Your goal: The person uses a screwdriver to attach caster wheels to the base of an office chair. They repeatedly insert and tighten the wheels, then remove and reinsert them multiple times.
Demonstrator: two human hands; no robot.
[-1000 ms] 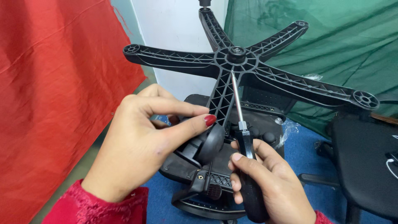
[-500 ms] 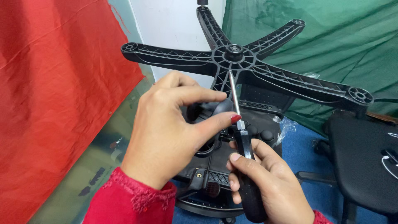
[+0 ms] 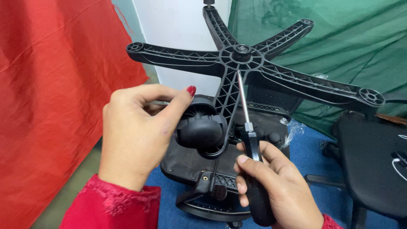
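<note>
Left hand (image 3: pixel 140 140): fingers curled on black caster wheel (image 3: pixel 200 129) | right hand (image 3: pixel 275 186): fist clamped on screwdriver (image 3: pixel 253 169)

Two hands: left (image 3: pixel 135 140), right (image 3: pixel 275 186). One screwdriver (image 3: pixel 250 157). One black caster wheel (image 3: pixel 201 129). One five-armed chair base (image 3: pixel 241 59), four arm ends in view. One red cloth (image 3: pixel 51 93), one green (image 3: pixel 339 42).

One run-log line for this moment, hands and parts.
left hand: grips black caster wheel | right hand: holds screwdriver, shaft up | five-arm chair base: inverted
</note>
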